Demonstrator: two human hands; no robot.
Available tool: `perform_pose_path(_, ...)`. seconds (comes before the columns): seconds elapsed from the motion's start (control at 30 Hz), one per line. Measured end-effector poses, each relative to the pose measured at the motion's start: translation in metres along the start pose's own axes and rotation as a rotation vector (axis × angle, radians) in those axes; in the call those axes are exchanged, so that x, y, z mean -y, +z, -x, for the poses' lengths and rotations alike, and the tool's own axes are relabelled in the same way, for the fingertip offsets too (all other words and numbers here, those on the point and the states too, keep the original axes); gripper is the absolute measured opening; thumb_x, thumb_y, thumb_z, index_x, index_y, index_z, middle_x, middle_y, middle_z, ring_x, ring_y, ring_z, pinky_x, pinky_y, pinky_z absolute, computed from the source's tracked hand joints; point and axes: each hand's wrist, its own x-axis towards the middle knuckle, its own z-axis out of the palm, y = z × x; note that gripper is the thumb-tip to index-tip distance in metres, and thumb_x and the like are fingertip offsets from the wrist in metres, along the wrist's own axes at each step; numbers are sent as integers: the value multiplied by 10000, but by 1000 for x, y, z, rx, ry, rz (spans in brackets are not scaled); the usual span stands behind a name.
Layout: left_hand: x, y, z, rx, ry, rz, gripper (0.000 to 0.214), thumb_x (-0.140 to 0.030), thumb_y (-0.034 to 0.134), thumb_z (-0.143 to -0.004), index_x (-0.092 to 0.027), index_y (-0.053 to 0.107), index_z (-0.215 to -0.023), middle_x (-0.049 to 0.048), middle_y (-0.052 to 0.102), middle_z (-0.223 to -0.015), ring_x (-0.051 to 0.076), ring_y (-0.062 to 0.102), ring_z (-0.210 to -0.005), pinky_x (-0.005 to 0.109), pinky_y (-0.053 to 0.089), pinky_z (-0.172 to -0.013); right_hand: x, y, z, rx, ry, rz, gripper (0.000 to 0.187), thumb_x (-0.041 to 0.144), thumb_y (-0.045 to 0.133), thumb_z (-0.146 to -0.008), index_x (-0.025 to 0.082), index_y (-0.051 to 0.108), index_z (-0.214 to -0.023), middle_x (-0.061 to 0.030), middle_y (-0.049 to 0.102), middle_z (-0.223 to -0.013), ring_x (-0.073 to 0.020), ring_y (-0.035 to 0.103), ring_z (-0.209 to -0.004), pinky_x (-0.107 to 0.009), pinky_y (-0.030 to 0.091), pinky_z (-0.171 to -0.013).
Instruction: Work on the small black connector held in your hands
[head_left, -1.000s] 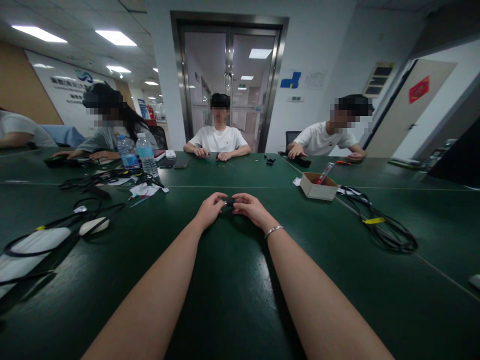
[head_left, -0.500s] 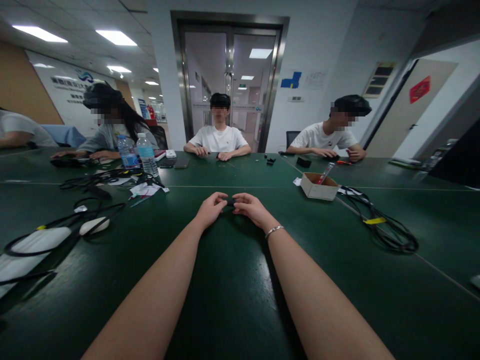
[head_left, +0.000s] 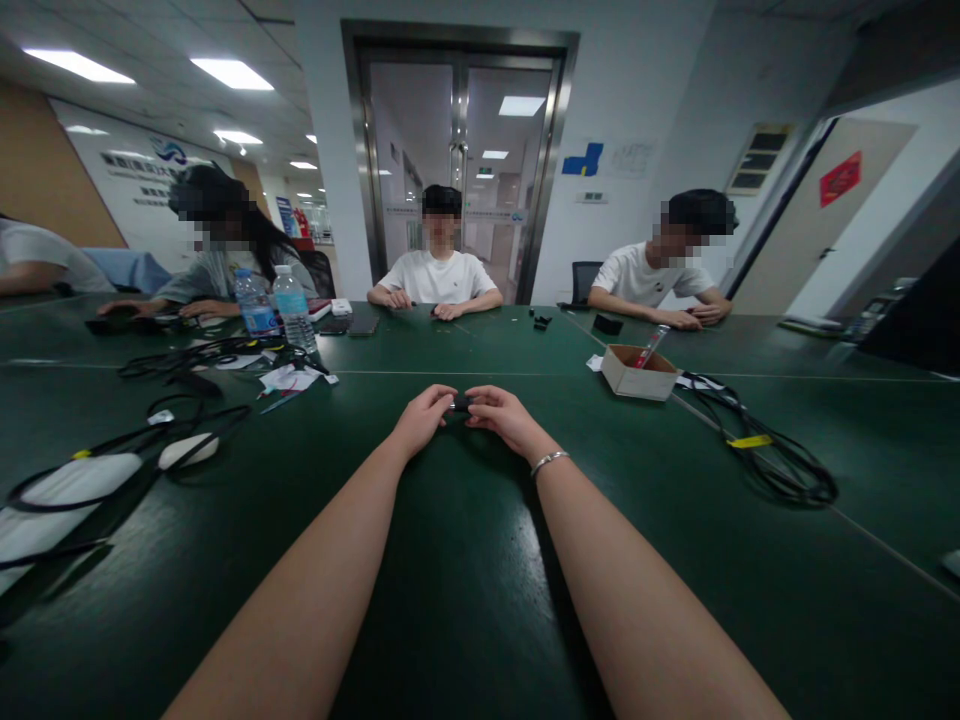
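Observation:
Both my arms reach out over the dark green table [head_left: 465,560]. My left hand [head_left: 421,416] and my right hand [head_left: 501,414] meet at the middle of the table, fingers curled. Between their fingertips they pinch a small black object [head_left: 459,404], too small to name, held just above the tabletop. A thin silver bracelet [head_left: 547,460] sits on my right wrist.
A small cardboard box [head_left: 636,372] with a red-tipped tool stands to the right, beside a coil of black cable [head_left: 780,462]. To the left lie cables, a white mouse-like thing [head_left: 187,451], papers and two water bottles [head_left: 292,310]. Several people sit round the far side of the table.
My hands have stayed together on the small black object. The person at the far right drew an arm back and shifted their hands along the table.

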Motion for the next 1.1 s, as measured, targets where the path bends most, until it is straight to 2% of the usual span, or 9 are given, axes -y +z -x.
perform_pose_path(0.07,0,0,0,20,2,12,310,-353,535,-807,-177,596,-1055,18,607,-776,110,536,-595,238,429,-580,0,0,1,3,0,-3,297,103,723,-673,161,622,-946,7,612,-750,-106,617,-624,-258,549,-673)
perform_pose_path(0.17,-1,0,0,45,-1,10,328,-396,459,-853,-165,595,-1041,7,582,-656,125,542,-580,246,431,-580,1,1,1,7,-8,-4,290,112,729,-667,164,628,-933,15,609,-732,-99,612,-602,-252,550,-661)
perform_pose_path(0.23,-3,0,2,33,-2,3,349,-424,419,-871,-172,605,-1025,11,588,-676,121,541,-576,244,423,-570,1,1,2,6,-12,-5,292,117,731,-665,166,629,-934,15,609,-733,-101,615,-601,-252,550,-658)
perform_pose_path(0.37,-5,0,3,12,4,-6,300,-351,527,-810,-191,603,-1052,18,611,-821,105,548,-601,238,428,-588,1,1,2,7,-11,-8,294,119,731,-667,165,625,-937,17,610,-731,-97,610,-591,-256,552,-660)
perform_pose_path(0.53,-6,0,3,31,-4,-19,359,-433,410,-875,-168,598,-1028,6,578,-664,109,512,-539,231,400,-538,1,2,2,2,-6,-1,292,110,717,-666,163,623,-937,16,615,-733,-98,614,-596,-240,547,-640)
perform_pose_path(0.67,-5,0,3,-11,-8,-12,288,-350,496,-826,-195,591,-1050,-1,582,-779,91,515,-561,226,413,-565,2,2,2,2,-8,-1,295,101,708,-663,162,615,-936,14,615,-730,-100,615,-591,-241,543,-643)
perform_pose_path(0.87,-6,0,5,0,-3,-76,323,-396,407,-874,-198,606,-1033,-5,551,-668,113,495,-559,230,388,-537,2,2,2,-3,0,11,291,99,717,-670,160,624,-939,7,612,-745,-102,614,-605,-253,549,-660)
perform_pose_path(1.0,-5,0,4,20,21,-71,290,-334,512,-811,-210,606,-1056,3,585,-778,112,523,-604,236,422,-580,1,2,2,5,-11,-5,285,102,718,-670,163,631,-934,23,602,-702,-95,607,-585,-243,550,-649)
perform_pose_path(1.1,-5,0,4,35,18,-55,293,-343,472,-834,-197,608,-1048,0,568,-697,121,524,-599,235,419,-571,1,2,1,4,-12,-1,284,104,721,-665,163,632,-928,21,608,-709,-96,610,-587,-237,549,-640)
